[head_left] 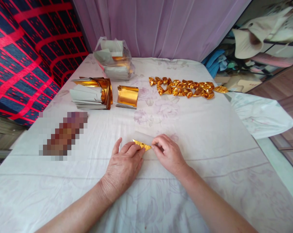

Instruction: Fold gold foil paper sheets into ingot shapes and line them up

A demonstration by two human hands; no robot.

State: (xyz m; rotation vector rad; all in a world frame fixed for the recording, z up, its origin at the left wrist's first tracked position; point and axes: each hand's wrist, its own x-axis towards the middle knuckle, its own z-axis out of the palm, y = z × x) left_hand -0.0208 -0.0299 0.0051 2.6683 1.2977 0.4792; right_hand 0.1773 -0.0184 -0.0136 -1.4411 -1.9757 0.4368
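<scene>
A sheet of gold foil paper (pixel 146 147) with a white back lies partly folded on the bed-like cloth surface in front of me. Its gold part shows as a narrow pointed strip, and the white part (pixel 144 137) stretches behind it. My left hand (pixel 127 158) holds the foil paper down with its fingertips, the little finger sticking out to the side. At the paper's right corner, my right hand (pixel 168 153) pinches the edge between thumb and curled fingers. The left thumb is mostly hidden.
Behind stand a small foil stack (pixel 127 97), a larger stack (pixel 91 94) and a plastic bag of sheets (pixel 116 61). Folded gold pieces (pixel 182 87) lie in rows at the back right, near a white bag (pixel 260 113). A pixelated patch (pixel 65 134) covers something left.
</scene>
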